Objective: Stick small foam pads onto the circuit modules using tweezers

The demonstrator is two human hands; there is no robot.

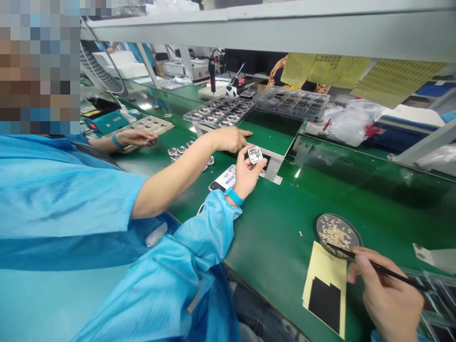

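My left hand [246, 175], with a blue band at the wrist, pinches a small squarish silver metal housing [255, 155] near the front of a raised stand. In my right hand [390, 292] is a pair of black tweezers [342, 251], fingers closed around it. The tweezer tips reach over a round dark dish [357, 233] of small beige pieces [333, 229]. Below the dish lies a yellow backing sheet [320, 267] with a black patch [325, 304] on it. A white label-covered device [224, 179] lies beside my left wrist.
A co-worker's hand [230, 139] rests by the green-topped stand [276, 137], just behind my left hand; their other hand [137, 137] holds a small part. Clear trays [221, 110] of parts sit on the stand. Loose metal housings [181, 151] lie left. A shelf [267, 31] crosses above.
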